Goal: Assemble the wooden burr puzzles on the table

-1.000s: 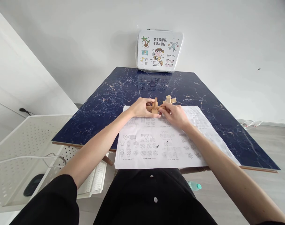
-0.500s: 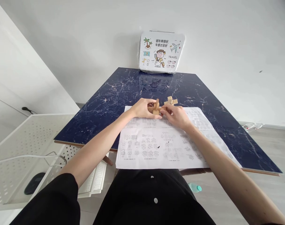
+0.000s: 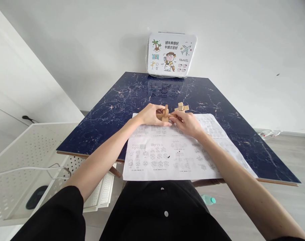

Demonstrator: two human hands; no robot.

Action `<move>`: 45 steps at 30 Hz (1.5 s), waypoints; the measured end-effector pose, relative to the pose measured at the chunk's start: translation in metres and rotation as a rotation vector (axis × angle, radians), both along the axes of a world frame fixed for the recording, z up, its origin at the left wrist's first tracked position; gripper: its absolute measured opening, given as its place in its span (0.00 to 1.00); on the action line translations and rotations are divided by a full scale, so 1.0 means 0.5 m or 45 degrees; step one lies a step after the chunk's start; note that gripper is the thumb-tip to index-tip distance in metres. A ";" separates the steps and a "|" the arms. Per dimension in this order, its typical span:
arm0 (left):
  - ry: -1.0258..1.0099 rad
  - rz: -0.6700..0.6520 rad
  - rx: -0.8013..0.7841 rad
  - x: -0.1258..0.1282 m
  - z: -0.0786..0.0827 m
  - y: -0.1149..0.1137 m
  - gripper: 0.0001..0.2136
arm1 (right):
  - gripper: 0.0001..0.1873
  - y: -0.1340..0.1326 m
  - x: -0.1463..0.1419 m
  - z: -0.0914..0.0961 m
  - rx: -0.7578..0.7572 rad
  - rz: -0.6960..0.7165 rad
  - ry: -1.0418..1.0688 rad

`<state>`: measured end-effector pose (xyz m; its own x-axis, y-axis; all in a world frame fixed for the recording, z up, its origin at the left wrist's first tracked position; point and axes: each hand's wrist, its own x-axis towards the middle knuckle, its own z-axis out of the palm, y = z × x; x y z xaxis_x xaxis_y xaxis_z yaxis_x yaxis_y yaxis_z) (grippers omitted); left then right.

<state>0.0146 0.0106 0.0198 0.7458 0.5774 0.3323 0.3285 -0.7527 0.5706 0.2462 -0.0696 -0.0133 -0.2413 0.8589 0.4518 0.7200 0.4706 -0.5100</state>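
Note:
Between my two hands is a wooden interlocking puzzle made of crossed sticks, one of them standing upright. My left hand wraps round its left side, with thumb in front and fingers behind. My right hand pinches a stick that sticks out on the right of the puzzle; the fingertips partly cover it. Just behind my right hand, a second wooden block puzzle rests on the table. Under both hands lies a white instruction sheet printed with small grey diagrams.
The dark blue marbled table bears a white cartoon-printed case in plastic wrap against the wall. White perforated shelving with a cable stands at left. A bottle with a teal cap is on the floor.
Hardly anything differs. The whole view has shifted slightly, and both hands keep their hold on the puzzle.

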 end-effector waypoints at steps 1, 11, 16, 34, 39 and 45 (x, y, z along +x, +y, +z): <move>0.001 -0.005 -0.007 -0.001 -0.001 0.003 0.17 | 0.12 0.000 -0.001 0.000 0.002 0.005 -0.002; -0.034 0.012 -0.066 -0.010 -0.003 0.017 0.18 | 0.12 -0.005 -0.012 -0.002 0.065 0.023 -0.015; -0.018 0.013 -0.050 -0.004 -0.003 0.011 0.19 | 0.12 -0.003 -0.009 -0.001 0.047 -0.045 -0.002; 0.092 -0.062 -0.301 -0.017 0.017 0.025 0.31 | 0.14 -0.031 -0.021 0.026 -0.138 0.141 0.105; -0.057 -0.145 -0.653 -0.018 0.031 0.020 0.33 | 0.21 -0.023 -0.014 0.027 -0.231 0.243 0.357; -0.319 -0.099 -0.855 -0.019 0.007 0.049 0.17 | 0.21 -0.028 -0.014 0.036 -0.360 0.441 0.626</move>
